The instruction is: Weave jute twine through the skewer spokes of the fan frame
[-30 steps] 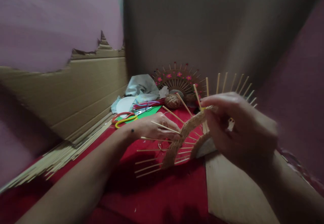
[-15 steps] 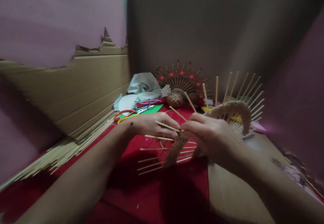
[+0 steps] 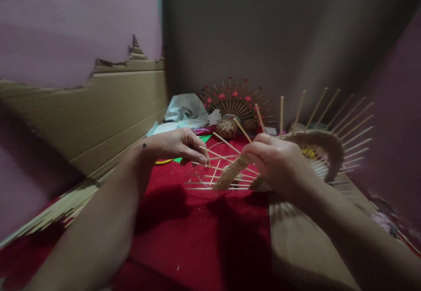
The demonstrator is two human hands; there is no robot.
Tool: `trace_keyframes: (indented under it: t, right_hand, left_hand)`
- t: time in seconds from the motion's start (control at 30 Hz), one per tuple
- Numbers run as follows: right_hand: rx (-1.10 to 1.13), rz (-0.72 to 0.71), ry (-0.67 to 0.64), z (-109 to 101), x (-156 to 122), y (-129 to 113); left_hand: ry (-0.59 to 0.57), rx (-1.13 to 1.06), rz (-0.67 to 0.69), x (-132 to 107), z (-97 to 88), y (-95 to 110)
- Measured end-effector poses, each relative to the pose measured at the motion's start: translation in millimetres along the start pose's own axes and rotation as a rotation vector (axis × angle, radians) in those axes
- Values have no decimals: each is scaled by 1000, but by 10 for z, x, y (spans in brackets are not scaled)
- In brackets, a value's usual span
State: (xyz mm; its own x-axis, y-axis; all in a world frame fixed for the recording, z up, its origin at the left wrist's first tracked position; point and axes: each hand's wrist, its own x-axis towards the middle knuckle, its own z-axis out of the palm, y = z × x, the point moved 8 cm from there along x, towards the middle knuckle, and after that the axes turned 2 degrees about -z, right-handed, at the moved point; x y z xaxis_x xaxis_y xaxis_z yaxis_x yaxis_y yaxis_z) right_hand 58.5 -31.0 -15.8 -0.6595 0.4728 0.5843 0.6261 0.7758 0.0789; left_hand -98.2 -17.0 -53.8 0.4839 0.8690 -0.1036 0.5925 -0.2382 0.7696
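A fan-shaped frame of thin wooden sticks with a woven twine band [image 3: 232, 172] arches across the middle of the view, its stick ends fanning outward. My right hand [image 3: 279, 159] is closed on the band near its top, fingers pinching it between the sticks. My left hand [image 3: 184, 146] is beside the stick tips on the left, thumb and fingers pinched together. A thin strand of twine [image 3: 201, 179] loops below its fingertips and seems to run from them; the grip itself is partly hidden.
A ball of twine [image 3: 226, 129] and a finished fan with pink flowers [image 3: 235, 94] are at the back. Crumpled plastic [image 3: 187, 109] lies beside them. Loose sticks [image 3: 62, 210] lie along the left, by a cardboard sheet [image 3: 128, 111]. Red cloth [image 3: 197, 242] covers the surface.
My left hand has drawn away from the band to the left and closed into a pinch. The stick frame has shifted and turned rightward, my right hand still gripping it.
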Motion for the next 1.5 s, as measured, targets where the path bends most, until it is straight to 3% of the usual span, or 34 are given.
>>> trace_keyframes:
  t: [0.2,0.4,0.63,0.8,1.0,1.3,1.5]
  right_hand:
    - [-52,16,38,26,32,96]
    - [-53,38,53,13,38,138]
    - [-70,45,80,-29,20,184]
    - [9,70,82,-94,5,205]
    - [78,10,64,-180,2,193]
    - [99,-20,89,-192,-9,223]
    - [133,-24,107,-213,-5,259]
  left_hand:
    - [176,-28,9,-76,-209,-15]
    - [65,-69,-42,-147,-138,-22]
    - [18,9,-33,-109,-131,-104]
    - [100,36,-90,-18,-175,-222]
    - [45,90,-87,202,5,-300]
    - [-93,117,56,446,365,-331]
    - [-54,115,47,420,279,-335]
